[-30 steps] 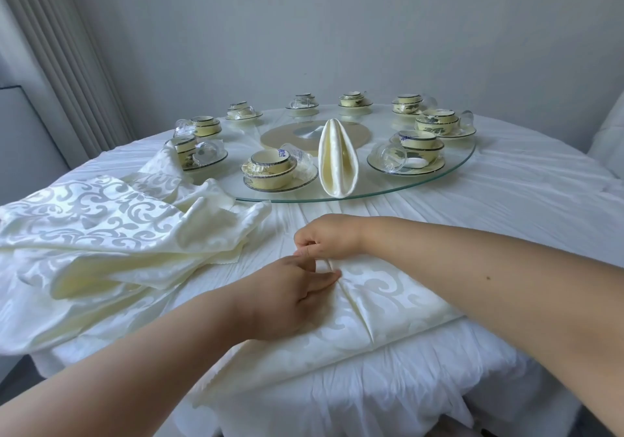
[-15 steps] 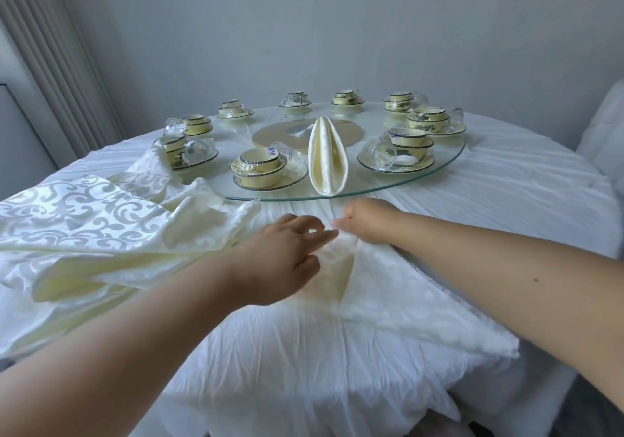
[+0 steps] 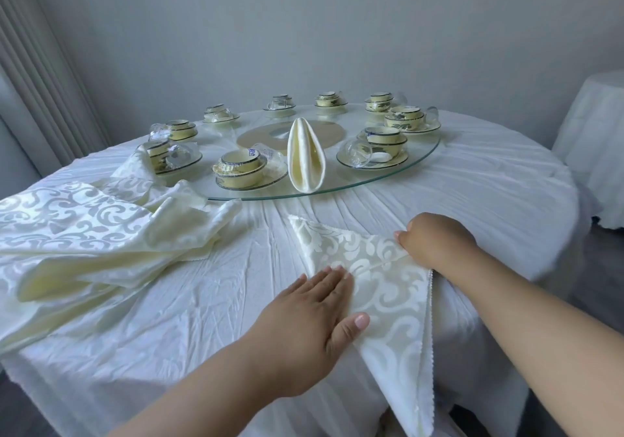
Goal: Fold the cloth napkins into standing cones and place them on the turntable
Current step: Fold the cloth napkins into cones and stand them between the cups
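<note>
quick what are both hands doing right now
Left hand: open, fingers straight, pressing flat on the folded napkin.
Right hand: fingers curled, gripping the napkin's right edge.

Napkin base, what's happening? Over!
Left hand flat on napkin. Right hand pinching its fold. One cone standing on turntable. Nothing blocking.

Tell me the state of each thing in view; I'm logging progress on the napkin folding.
Folded napkin cone: finished, standing on the turntable.
Napkin being folded: folded flat, one end hanging over the table edge.
Left hand: flat, pressing that napkin.
Right hand: fingers curled, pinching the napkin's fold.
Napkin pile: unfolded, heaped on the table.
Glass turntable: carrying cup-and-plate sets.
</note>
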`<state>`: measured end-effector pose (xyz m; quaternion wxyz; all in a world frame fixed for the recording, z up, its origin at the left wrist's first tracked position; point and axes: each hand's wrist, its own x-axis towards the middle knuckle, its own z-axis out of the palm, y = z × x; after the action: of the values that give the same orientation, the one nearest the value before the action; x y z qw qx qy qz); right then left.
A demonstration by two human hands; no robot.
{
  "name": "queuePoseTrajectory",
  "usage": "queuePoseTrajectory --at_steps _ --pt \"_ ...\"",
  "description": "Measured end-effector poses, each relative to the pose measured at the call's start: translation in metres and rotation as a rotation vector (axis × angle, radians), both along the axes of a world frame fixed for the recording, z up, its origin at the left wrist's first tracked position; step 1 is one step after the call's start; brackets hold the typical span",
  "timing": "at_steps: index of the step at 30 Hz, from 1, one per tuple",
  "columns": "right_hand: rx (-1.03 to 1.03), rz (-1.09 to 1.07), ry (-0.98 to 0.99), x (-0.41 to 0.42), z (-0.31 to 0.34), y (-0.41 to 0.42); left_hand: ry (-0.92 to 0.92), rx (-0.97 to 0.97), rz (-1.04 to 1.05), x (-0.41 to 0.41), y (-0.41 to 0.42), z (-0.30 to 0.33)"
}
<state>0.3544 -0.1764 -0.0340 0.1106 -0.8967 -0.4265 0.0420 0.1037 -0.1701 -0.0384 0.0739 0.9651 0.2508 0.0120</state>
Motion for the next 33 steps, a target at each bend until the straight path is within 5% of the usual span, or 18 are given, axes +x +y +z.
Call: queuePoseTrajectory --at_steps 5,7,9,11,12,13,15,23,33 --pt "-0.093 -0.036 -0.188 -0.017 0.016 -0.007 0.012 0.048 0.020 0.001 -0.002 -0.004" --pt "0.115 0.014 -0.426 -0.027 0.021 -0.010 0.002 0.051 0.023 0.001 -0.002 -0.006" --pt "0.491 0.283 -0.433 -0.047 0.027 -0.011 -0.008 0.061 0.023 0.001 -0.002 -0.008" --pt "0.526 0.660 0.158 -0.069 0.036 -0.013 -0.011 0.066 0.028 0.000 -0.001 -0.008" --pt "0.362 0.780 0.518 -0.077 0.037 -0.011 -0.013 0.067 0.028 0.000 -0.001 -0.008" --pt "0.172 0.833 0.714 -0.082 0.035 -0.007 -0.016 0.065 0.028 0.000 -0.001 -0.007" --pt "-0.087 0.867 0.803 -0.081 0.025 -0.002 -0.024 0.051 0.030 0.000 -0.002 -0.005" --pt "-0.072 0.984 0.164 -0.019 -0.003 -0.006 0.015 0.002 -0.001 0.000 -0.001 -0.003" --pt "-0.088 0.965 0.246 -0.015 -0.004 -0.002 -0.223 -0.248 -0.353 -0.008 0.020 0.015"
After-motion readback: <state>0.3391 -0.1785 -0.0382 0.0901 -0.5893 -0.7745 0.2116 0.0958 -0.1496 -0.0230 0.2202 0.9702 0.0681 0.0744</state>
